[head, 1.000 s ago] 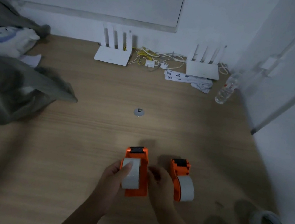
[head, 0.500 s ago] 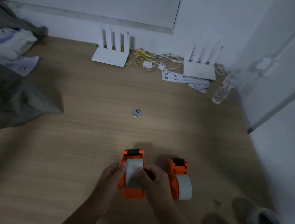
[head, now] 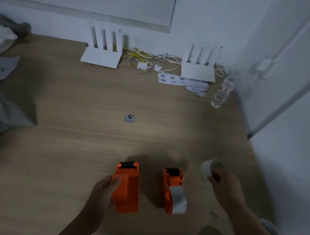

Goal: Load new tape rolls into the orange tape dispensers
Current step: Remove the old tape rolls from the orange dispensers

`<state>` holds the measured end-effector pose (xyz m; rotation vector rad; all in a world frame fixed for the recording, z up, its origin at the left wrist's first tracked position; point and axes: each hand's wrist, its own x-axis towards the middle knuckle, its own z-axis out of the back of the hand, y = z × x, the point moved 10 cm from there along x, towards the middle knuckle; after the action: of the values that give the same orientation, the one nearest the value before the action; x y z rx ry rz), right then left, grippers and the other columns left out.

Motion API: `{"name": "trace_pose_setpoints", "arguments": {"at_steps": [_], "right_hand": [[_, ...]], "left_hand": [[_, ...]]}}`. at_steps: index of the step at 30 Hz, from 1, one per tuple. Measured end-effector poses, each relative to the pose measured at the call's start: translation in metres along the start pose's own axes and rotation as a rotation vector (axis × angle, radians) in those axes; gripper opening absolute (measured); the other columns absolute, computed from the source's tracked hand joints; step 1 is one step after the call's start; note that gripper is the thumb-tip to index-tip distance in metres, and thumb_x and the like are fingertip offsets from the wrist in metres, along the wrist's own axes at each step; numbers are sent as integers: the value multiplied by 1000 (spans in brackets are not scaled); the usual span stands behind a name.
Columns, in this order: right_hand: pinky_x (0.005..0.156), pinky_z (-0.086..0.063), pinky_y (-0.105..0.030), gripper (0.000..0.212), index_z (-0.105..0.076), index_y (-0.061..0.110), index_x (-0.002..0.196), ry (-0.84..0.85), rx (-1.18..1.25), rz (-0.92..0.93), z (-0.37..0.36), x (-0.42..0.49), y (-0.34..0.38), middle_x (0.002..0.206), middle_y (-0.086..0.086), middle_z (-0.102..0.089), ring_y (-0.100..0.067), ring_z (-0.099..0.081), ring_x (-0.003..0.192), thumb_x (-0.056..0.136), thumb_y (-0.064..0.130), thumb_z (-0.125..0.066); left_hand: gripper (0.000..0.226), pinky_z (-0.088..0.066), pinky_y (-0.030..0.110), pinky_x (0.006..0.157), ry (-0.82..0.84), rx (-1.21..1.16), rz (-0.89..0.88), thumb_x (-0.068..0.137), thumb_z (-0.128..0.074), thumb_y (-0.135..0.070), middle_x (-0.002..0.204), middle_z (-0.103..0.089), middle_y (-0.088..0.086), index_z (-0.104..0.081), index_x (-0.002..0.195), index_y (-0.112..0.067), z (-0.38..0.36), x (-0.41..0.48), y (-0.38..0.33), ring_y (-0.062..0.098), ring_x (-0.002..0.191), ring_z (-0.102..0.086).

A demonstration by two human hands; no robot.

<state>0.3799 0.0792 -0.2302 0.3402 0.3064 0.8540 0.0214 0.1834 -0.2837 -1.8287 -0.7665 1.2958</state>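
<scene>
Table (head: 72,156): wide bare wood between the dispensers and the routers; wall edge close on the right.
Left dispenser (head: 127,187): now empty, left hand (head: 104,189) gripping its side.
Tape roll (head: 208,169): pulled out, clamped in right hand (head: 224,186), off right.
Paper strips (head: 174,79): print illegible.

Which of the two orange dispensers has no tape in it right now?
The left orange dispenser, steadied by the left hand, is empty. The right orange dispenser carries a tape roll.
</scene>
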Motion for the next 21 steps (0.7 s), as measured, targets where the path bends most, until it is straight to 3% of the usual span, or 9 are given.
{"name": "trace_pose_setpoints", "arguments": {"at_steps": [3,7,12,17,21], "right_hand": [[63,-46,-34,10,-61,17,81,76,-240,61,-8,24,-20,93,-9,-68,-34,-64,84,87,24,-61],[66,-54,-36,5,-57,20,85,142,-349,36,-25,42,-52,94,-6,-67,-32,-65,83,85,23,-53],[79,-52,-35,22,-68,20,107,203,-439,12,-48,50,-73,116,-7,-68,-29,-65,104,90,21,-54],[75,-54,-36,21,-67,18,105,214,-425,20,-56,46,-75,111,-9,-68,-32,-66,98,89,18,-54],[69,-55,-40,23,-66,12,99,87,-398,13,-42,41,-61,106,-15,-65,-39,-66,92,79,21,-69]], "left_hand": [[24,-45,37,75,1,13,-8,95,-53,-16,90,-72,18,-71,99,0,-1,5,4,27,83,-60],[22,-45,39,73,-13,31,30,94,-54,-17,86,-72,14,-71,99,-4,1,14,13,27,81,-61],[21,-44,34,65,-34,46,48,94,-54,-18,78,-72,9,-72,97,-6,5,23,23,23,71,-62],[21,-45,29,59,-41,32,47,94,-52,-14,76,-71,9,-70,97,-4,6,24,29,18,64,-62],[21,-46,25,50,-21,44,51,95,-51,-13,74,-69,7,-69,98,-3,8,23,35,17,64,-60]]}}
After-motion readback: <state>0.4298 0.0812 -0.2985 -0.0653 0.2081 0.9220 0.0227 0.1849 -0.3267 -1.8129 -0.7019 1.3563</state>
